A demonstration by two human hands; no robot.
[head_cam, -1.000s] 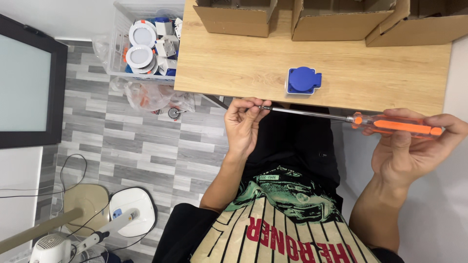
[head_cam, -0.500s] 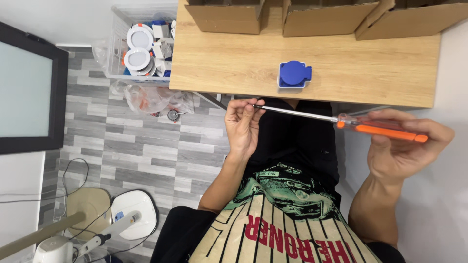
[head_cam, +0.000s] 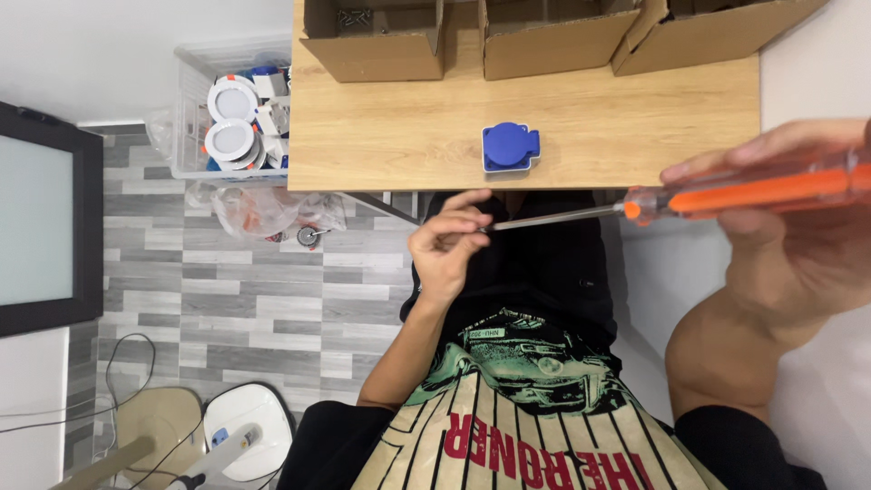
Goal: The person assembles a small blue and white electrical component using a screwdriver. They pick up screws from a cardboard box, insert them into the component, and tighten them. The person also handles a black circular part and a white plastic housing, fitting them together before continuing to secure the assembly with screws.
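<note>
- Below the near edge of the wooden table (head_cam: pixel 581 136), the person holds a long screwdriver (head_cam: pixel 689 200) across the lap, orange handle to the right.
- Right hand (head_cam: pixel 798 227) is wrapped around the handle, fingers curled shut on it, close to the camera and partly cut off by the frame edge.
- Left hand (head_cam: pixel 449 245) is pinched at the metal tip of the shaft; whether something tiny like a screw sits between the fingertips can't be told.
- Blue socket (head_cam: pixel 510 147) lies untouched on the table near its front edge, well apart from both hands.
- Cardboard boxes (head_cam: pixel 544 36) line the far edge; plastic bin (head_cam: pixel 236 118) of round white fittings stands on the floor at left.
- Risk: the tip could slip and jab the left fingers if the handle gets pushed or twisted hard; anything small pinched there would likely drop to the tiled floor.
- Versus earlier frame: the handle now sits higher, larger and nearer the camera, and the socket shows further left on the table; the left-hand pinch looks unchanged.
</note>
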